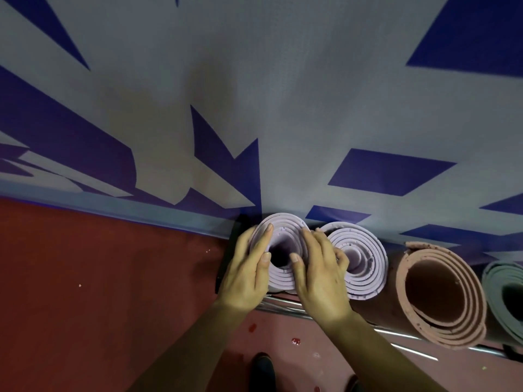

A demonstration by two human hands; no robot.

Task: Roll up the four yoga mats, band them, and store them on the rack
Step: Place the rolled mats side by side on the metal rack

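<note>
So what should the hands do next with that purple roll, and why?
Probably ease the left purple mat down and let go. The left hand and right hand both hold its top edge, and it already stands in the rack beside the other purple mat, the pink mat and the green mat.

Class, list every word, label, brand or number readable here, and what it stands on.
None can be read.
The blue shapes on the grey wall may be parts of huge letters, too cropped and skewed to read.
The rolled mats show no print.
</note>
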